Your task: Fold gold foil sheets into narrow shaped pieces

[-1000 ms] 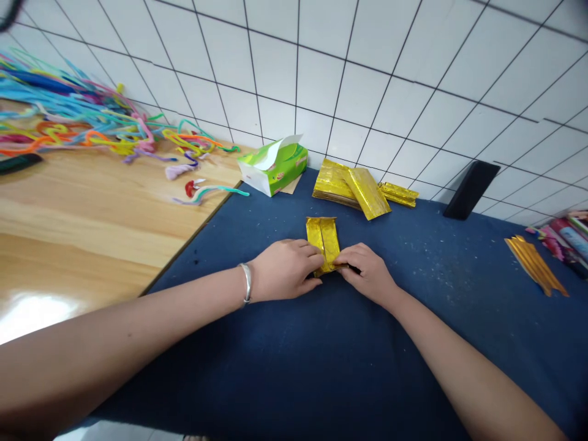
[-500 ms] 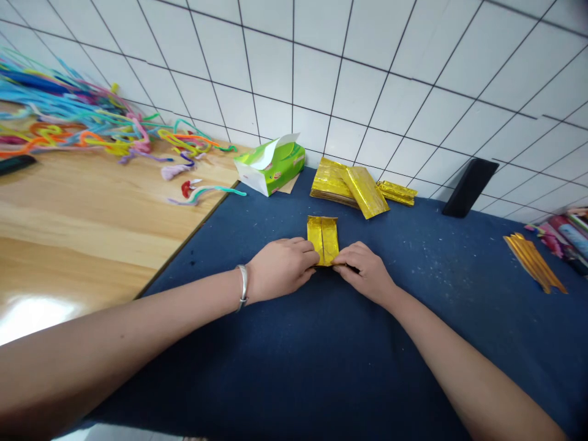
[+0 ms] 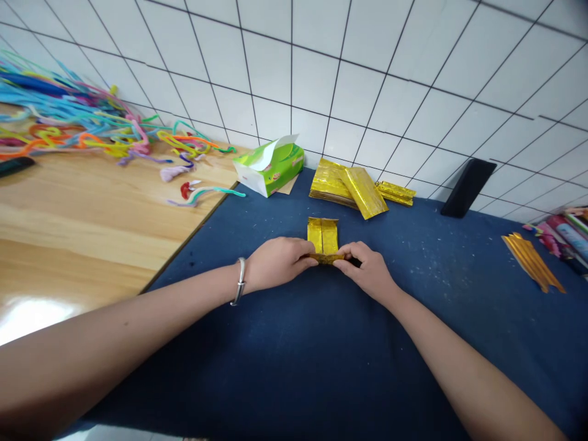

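A sheet of gold foil paper [image 3: 323, 236] lies on the dark blue cloth, folded with a seam down its middle. Its near edge is turned up into a narrow raised flap. My left hand [image 3: 287, 262] pinches the left end of that flap between thumb and fingers; a silver bangle is on the wrist. At the flap's right end my right hand [image 3: 365, 266] pinches likewise, thumb below and fingers curled above. The paper's far edge also stands slightly bent up.
Behind lie a gold paper stack [image 3: 328, 180] and a folded gold strip [image 3: 395, 193]. A green tissue box [image 3: 275, 165] and a black phone [image 3: 468, 188] stand near the tiled wall. Orange-gold strips [image 3: 533, 262] lie right; colourful pipe cleaners [image 3: 92, 125] cover the wooden table's back left.
The near edge of the gold paper has come up and folded into a narrow flap between my hands. Both hands stay almost in place, pinching its ends.
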Available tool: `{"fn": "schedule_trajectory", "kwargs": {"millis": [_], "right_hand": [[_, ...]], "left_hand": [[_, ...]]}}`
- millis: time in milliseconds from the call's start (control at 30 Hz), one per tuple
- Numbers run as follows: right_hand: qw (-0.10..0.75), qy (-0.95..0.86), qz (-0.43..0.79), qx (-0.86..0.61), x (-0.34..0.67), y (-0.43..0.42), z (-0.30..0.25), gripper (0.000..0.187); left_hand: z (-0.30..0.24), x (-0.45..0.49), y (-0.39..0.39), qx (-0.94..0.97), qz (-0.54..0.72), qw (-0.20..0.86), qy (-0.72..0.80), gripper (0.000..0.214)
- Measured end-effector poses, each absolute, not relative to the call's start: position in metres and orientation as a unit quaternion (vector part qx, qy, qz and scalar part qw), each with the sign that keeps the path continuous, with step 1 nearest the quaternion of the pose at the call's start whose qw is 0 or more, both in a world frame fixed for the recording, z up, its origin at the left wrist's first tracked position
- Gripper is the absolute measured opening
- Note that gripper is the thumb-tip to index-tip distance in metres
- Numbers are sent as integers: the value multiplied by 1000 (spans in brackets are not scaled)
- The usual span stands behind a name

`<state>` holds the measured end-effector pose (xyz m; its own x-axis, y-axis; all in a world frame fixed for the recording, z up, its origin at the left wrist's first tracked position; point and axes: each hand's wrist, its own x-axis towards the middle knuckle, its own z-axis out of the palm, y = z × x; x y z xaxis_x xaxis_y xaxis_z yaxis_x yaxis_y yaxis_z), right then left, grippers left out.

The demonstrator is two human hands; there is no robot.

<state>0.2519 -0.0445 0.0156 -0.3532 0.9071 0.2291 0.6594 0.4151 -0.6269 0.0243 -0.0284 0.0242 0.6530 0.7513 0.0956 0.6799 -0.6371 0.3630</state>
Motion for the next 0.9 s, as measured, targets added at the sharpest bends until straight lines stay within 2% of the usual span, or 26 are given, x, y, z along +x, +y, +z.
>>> {"fn": "schedule_trajectory", "kwargs": {"millis": [433, 667, 900], "right_hand": [[287, -804, 232, -466, 253, -43, 14, 6], [304, -828, 230, -412, 254, -44, 14, 4], [266, -855, 222, -385, 256, -41, 14, 6]], "left_hand": [[30, 25, -27, 898, 123, 203, 369, 27], [26, 22, -25, 902, 128, 215, 351, 17], [27, 21, -27, 910, 128, 218, 328, 13]]}}
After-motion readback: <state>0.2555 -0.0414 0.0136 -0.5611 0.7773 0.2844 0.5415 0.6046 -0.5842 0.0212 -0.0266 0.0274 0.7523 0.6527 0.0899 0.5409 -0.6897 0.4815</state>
